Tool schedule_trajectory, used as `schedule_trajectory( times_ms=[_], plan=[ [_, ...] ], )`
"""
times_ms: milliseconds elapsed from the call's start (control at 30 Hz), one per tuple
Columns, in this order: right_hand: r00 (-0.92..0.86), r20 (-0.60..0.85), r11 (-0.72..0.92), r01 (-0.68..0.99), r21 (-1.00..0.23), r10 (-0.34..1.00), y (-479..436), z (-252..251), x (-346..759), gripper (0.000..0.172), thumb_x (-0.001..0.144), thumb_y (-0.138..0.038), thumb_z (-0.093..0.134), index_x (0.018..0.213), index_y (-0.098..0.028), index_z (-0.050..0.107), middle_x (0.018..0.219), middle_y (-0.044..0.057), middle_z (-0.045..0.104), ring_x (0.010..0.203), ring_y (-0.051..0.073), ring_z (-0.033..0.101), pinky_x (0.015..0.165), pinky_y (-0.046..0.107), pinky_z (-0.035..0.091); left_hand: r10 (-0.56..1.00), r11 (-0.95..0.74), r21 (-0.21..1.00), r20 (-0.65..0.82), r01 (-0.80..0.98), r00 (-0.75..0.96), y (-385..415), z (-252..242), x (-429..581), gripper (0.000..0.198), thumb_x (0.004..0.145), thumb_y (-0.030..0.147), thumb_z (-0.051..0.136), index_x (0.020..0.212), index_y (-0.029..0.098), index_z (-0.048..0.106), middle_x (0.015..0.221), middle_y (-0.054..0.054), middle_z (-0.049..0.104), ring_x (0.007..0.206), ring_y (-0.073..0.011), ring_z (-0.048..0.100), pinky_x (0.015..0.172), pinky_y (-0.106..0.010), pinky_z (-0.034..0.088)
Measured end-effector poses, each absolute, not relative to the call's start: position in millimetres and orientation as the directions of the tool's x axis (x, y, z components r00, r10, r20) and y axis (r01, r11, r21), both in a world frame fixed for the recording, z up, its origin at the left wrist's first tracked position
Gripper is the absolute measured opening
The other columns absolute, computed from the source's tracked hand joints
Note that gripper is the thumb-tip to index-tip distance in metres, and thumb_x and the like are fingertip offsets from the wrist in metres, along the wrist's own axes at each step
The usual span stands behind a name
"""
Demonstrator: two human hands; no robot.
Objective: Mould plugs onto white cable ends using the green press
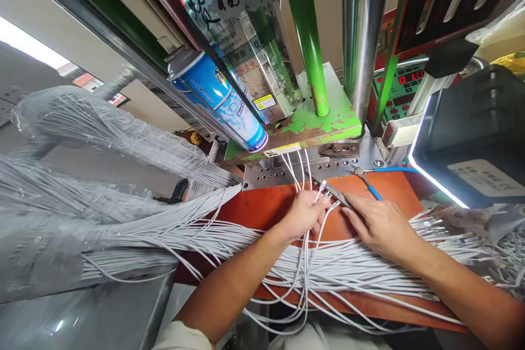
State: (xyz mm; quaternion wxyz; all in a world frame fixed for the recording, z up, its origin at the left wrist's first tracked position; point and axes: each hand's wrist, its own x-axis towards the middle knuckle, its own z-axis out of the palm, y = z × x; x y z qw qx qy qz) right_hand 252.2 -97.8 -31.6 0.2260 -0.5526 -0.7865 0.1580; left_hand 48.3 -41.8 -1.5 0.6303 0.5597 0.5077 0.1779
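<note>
**Left hand (303, 216) pinches white cables (369, 268) under a green press (328, 126)**

The press stands over an orange board (262, 208) heaped with the cables, and a blue spray can (217, 101) leans beside it. The left hand curls around a few cable ends. The right hand (381, 227), fingers together, meets a slim metal tool (334, 194) beside them; whether it grips is unclear.

My orange-red tabletop (262, 213) runs across the lower middle of the frame. A thick bundle of white cables (353, 270) lies over it from left to right, with loose strands curling past its front edge. A drilled steel plate (283, 175) meets its far edge, and blue-handled pliers (374, 192) rest toward the upper right of the surface.
</note>
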Motion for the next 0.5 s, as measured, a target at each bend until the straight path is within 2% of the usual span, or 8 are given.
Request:
schedule_trajectory(
  times_ms=[67,133,233,333,400,500],
  plan=[
    [-0.242,0.182,0.302,0.809,-0.505,0.953,-98,-32,252,0.027,0.107,-0.038,0.039,0.105,-0.023,0.060,0.087,0.003,0.070,0.078,0.022,0.067,0.068,0.034,0.038,0.769,0.338,0.872,-0.472,0.353,0.430,-38,0,43,0.036,0.092,0.052,0.057,0.083,0.017,0.057,0.056,0.004,0.056,0.039,-0.0106,0.053,0.041,-0.021,0.044],
    [-0.218,0.185,0.284,0.802,-0.525,0.958,-98,-33,252,0.028,0.108,-0.037,0.038,0.109,-0.023,0.062,0.092,0.004,0.072,0.081,0.022,0.068,0.070,0.034,0.040,0.778,0.329,0.861,-0.480,0.388,0.405,-33,3,36,0.033,0.091,0.049,0.059,0.083,0.017,0.057,0.056,0.003,0.058,0.040,-0.0115,0.056,0.042,-0.021,0.045],
    [-0.223,0.205,0.300,0.782,-0.547,0.953,-98,-34,252,0.030,0.107,-0.038,0.039,0.117,-0.023,0.063,0.098,0.005,0.074,0.084,0.022,0.069,0.072,0.033,0.043,0.803,0.270,0.853,-0.455,0.446,0.385,-27,8,29,0.032,0.091,0.042,0.062,0.072,0.017,0.055,0.050,0.004,0.054,0.037,-0.0098,0.053,0.040,-0.018,0.038],
    [-0.231,0.216,0.313,0.787,-0.532,0.949,-98,-35,254,0.031,0.107,-0.039,0.040,0.118,-0.023,0.064,0.101,0.006,0.074,0.088,0.023,0.069,0.072,0.033,0.043,0.810,0.163,0.834,-0.418,0.528,0.411,-25,9,28,0.041,0.093,0.040,0.058,0.060,0.018,0.047,0.045,0.005,0.048,0.035,-0.0071,0.049,0.040,-0.017,0.035],
    [-0.253,0.208,0.326,0.783,-0.530,0.945,-97,-35,254,0.031,0.107,-0.039,0.038,0.114,-0.022,0.064,0.098,0.007,0.074,0.086,0.023,0.069,0.071,0.033,0.042,0.805,0.114,0.820,-0.407,0.560,0.432,-23,9,29,0.043,0.094,0.042,0.057,0.059,0.019,0.046,0.043,0.007,0.045,0.035,-0.0063,0.045,0.040,-0.017,0.032],
    [-0.283,0.198,0.345,0.777,-0.526,0.939,-97,-32,254,0.031,0.107,-0.039,0.037,0.108,-0.021,0.063,0.092,0.007,0.073,0.080,0.022,0.067,0.069,0.032,0.040,0.778,0.160,0.823,-0.445,0.545,0.443,-19,12,30,0.036,0.092,0.040,0.061,0.064,0.018,0.051,0.044,0.008,0.042,0.035,-0.0052,0.039,0.039,-0.017,0.028]
  ],
)
